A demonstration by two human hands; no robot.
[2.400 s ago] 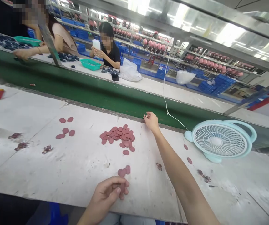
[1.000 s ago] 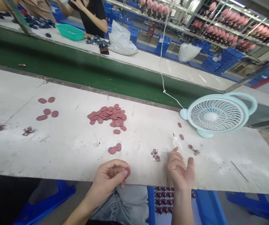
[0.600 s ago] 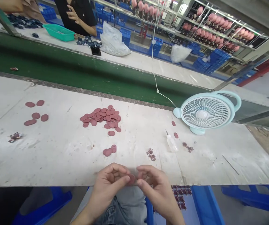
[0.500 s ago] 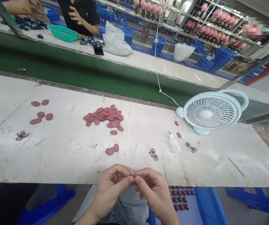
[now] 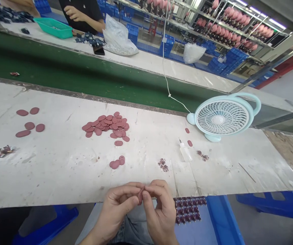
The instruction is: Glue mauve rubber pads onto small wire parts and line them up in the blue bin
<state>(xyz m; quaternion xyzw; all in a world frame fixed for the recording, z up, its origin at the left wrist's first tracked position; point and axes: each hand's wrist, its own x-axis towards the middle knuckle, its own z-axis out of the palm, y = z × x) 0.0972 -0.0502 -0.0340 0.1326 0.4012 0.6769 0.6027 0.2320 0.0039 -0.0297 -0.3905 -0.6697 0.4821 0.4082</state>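
My left hand (image 5: 122, 207) and my right hand (image 5: 160, 209) meet at the table's near edge. Both pinch one small reddish piece (image 5: 140, 197) between their fingertips, and its shape is partly hidden. Beyond them lie a few reddish discs (image 5: 115, 164) and a larger pile of reddish oval pieces (image 5: 105, 124). A small dark red cluster (image 5: 163, 165) sits just past my right hand. To its right a white bottle with a thin dark tip (image 5: 185, 152) lies on the table.
A light blue fan (image 5: 218, 119) stands at the right, its white cord (image 5: 165, 68) running upward. Below the table edge is a blue tray (image 5: 225, 217) holding rows of dark red pieces (image 5: 187, 209). Across the green strip (image 5: 85, 76), a person's hand (image 5: 75, 14) shows.
The view has shifted, so the table items appear farther left. My fingertips have turned, and more of the reddish piece now shows between them.
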